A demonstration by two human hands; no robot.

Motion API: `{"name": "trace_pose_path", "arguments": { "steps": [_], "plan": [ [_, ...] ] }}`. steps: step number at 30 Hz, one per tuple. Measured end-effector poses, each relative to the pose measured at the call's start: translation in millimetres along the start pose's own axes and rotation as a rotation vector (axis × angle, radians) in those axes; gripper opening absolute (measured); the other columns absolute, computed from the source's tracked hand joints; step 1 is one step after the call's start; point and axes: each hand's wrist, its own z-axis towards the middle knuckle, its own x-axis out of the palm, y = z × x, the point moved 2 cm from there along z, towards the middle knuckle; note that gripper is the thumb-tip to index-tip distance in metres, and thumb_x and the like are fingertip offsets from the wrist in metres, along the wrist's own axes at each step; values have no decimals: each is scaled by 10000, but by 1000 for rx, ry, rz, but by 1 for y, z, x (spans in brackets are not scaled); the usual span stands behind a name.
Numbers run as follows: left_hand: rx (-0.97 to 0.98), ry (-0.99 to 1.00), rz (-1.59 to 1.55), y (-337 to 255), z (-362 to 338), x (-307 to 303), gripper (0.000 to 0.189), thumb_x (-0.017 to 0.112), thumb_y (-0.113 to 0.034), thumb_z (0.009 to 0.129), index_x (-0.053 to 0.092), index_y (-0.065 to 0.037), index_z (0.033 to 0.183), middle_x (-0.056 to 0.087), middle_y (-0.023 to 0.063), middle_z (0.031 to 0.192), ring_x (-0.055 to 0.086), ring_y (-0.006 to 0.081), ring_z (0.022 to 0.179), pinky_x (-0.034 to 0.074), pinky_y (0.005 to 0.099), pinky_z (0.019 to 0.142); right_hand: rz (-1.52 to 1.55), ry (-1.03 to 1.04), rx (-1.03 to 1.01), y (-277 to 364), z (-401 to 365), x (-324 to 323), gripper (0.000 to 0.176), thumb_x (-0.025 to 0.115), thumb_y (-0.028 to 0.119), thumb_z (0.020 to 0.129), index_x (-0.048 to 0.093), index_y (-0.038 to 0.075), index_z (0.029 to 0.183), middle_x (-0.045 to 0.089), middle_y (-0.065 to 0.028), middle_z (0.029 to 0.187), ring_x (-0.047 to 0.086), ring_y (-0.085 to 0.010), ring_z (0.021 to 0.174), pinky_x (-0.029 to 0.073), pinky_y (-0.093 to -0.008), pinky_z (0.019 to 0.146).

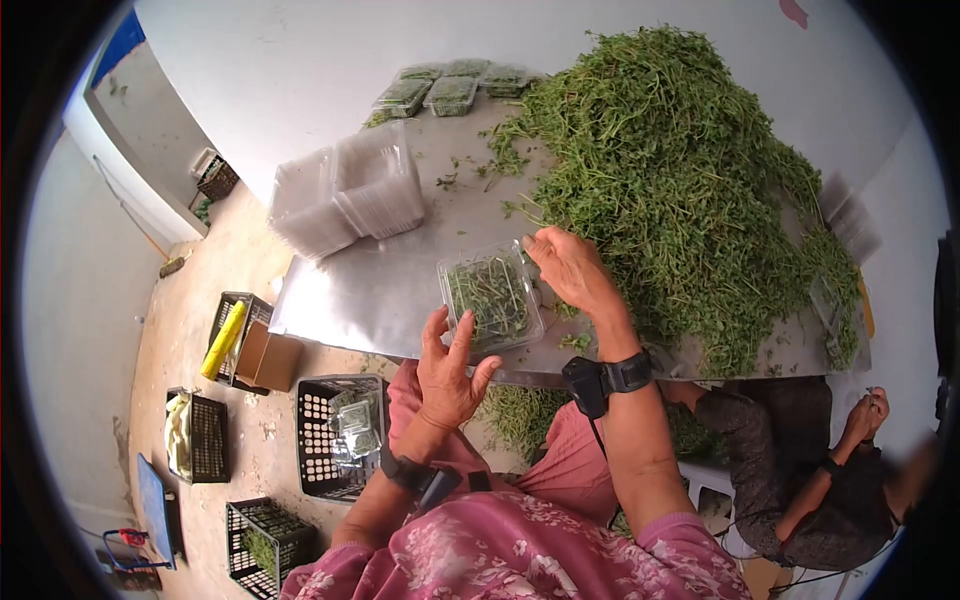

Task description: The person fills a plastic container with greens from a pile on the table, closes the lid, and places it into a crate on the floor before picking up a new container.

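A clear plastic clamshell box (490,297) filled with green leafy stems lies on the metal table in front of me, its lid over the greens. My right hand (572,268) is at the box's far right corner, thumb and fingers closed on its edge. At the near left side, my left hand (452,375) has its fingers spread, with the fingertips at the box's edge. Right of the box rises a large heap of loose green stems (670,180). Stacks of nested clear clamshells (345,190) stand to the left, open.
Several filled boxes (452,93) sit at the table's far edge. On the floor at left are black crates, one holding filled boxes (357,425), another a cardboard piece (268,357). A blue trolley (158,510) stands farther left. Another person (800,490) sits at right.
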Motion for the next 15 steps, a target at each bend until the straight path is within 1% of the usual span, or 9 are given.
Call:
{"name": "trace_pose_path", "arguments": {
  "steps": [1, 4, 7, 8, 10, 11, 14, 15],
  "plan": [
    [2, -6, 12, 0, 0, 1, 654, 719, -397, 841, 509, -82, 1375, 386, 236, 1369, 550, 371, 1090, 512, 417, 855, -53, -13, -37, -2, 1, 1, 439, 607, 368, 923, 589, -71, 906, 626, -258, 724, 629, -427, 710, 495, -441, 654],
    [0, 15, 28, -3, 2, -3, 651, 723, -370, 843, 496, -78, 1380, 386, 238, 1369, 559, 369, 1075, 522, 409, 834, -163, 24, -11, -5, -1, 6, 424, 612, 345, 917, 584, -78, 931, 628, -299, 794, 632, -456, 771, 494, -472, 689],
    [-20, 17, 3, -4, 4, -3, 635, 725, -356, 845, 502, -68, 1365, 387, 242, 1363, 567, 370, 1059, 527, 406, 822, -108, 241, 147, -11, 3, 21, 445, 584, 347, 939, 584, -65, 1107, 660, -254, 868, 652, -374, 801, 498, -431, 705],
    [-28, 14, -8, -5, 3, -2, 629, 725, -351, 845, 505, -64, 1359, 388, 244, 1361, 569, 371, 1054, 530, 406, 817, -140, 181, 81, -12, 4, 26, 417, 584, 330, 939, 589, -61, 1083, 661, -240, 850, 647, -355, 773, 494, -430, 692],
    [-55, 47, -9, -11, 3, -3, 626, 728, -343, 842, 507, -52, 1350, 394, 238, 1356, 594, 344, 999, 535, 404, 796, -204, 63, -52, -14, 3, 35, 363, 585, 297, 937, 599, -52, 1034, 663, -214, 814, 638, -318, 717, 486, -428, 666],
    [-69, 62, -8, -15, 3, -5, 625, 730, -339, 841, 507, -45, 1345, 397, 234, 1354, 606, 331, 972, 538, 403, 785, -185, 64, -30, -17, 5, 36, 350, 589, 293, 936, 603, -50, 1005, 650, -196, 782, 620, -291, 691, 478, -420, 650],
    [-97, 206, -39, -30, 0, -13, 593, 732, -307, 835, 517, -23, 1310, 446, 225, 1308, 630, 285, 867, 540, 386, 738, -107, 84, 27, -18, 8, 34, 326, 603, 279, 931, 613, -46, 928, 609, -143, 704, 564, -209, 631, 454, -391, 606],
    [4, 227, -11, -33, 2, -16, 572, 731, -292, 834, 523, -21, 1292, 463, 217, 1292, 631, 275, 843, 538, 381, 728, -66, 105, 35, -17, 7, 30, 323, 609, 275, 930, 614, -47, 909, 594, -125, 689, 545, -182, 625, 446, -378, 595]
  ]
}}
